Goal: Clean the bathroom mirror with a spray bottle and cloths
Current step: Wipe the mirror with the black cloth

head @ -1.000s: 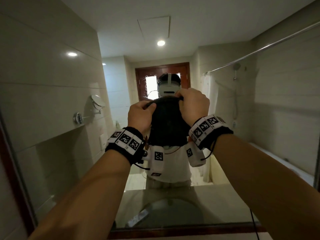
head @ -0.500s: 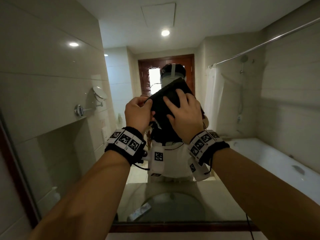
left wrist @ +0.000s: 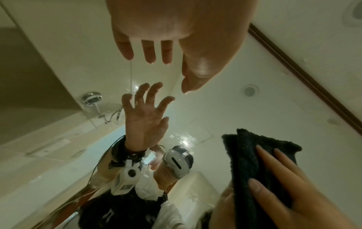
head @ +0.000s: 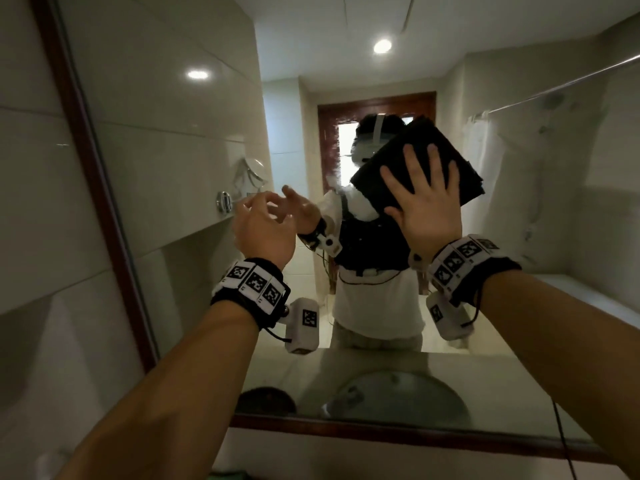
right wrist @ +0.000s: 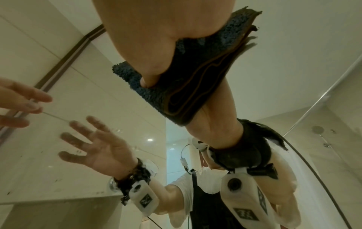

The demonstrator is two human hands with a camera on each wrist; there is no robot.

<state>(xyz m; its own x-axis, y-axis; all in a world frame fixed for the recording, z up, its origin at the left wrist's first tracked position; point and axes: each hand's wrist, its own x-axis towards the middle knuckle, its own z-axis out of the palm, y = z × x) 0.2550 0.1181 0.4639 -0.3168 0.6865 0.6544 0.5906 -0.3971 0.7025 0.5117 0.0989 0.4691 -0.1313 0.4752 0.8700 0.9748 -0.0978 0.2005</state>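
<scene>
A folded dark cloth point(head: 408, 150) lies flat against the bathroom mirror point(head: 180, 161), up and to the right of centre. My right hand point(head: 424, 199) presses it to the glass with straight, spread fingers. The right wrist view shows the cloth point(right wrist: 195, 80) squeezed between my palm and its reflection. My left hand point(head: 265, 220) hovers to the cloth's left, close to the glass, fingers loose and holding nothing. In the left wrist view the left hand point(left wrist: 156, 38) faces its own reflection, with the cloth point(left wrist: 245, 158) at the lower right. No spray bottle is in view.
A dark wooden frame point(head: 104, 209) borders the mirror on the left and along the bottom point(head: 381, 433). The glass reflects a round basin point(head: 398, 396), a wall-mounted shaving mirror point(head: 252, 171), a person in a white shirt and a shower rail.
My left hand has let go of the cloth and drawn off to the left. My right hand has flattened on the cloth and carried it up and right on the glass.
</scene>
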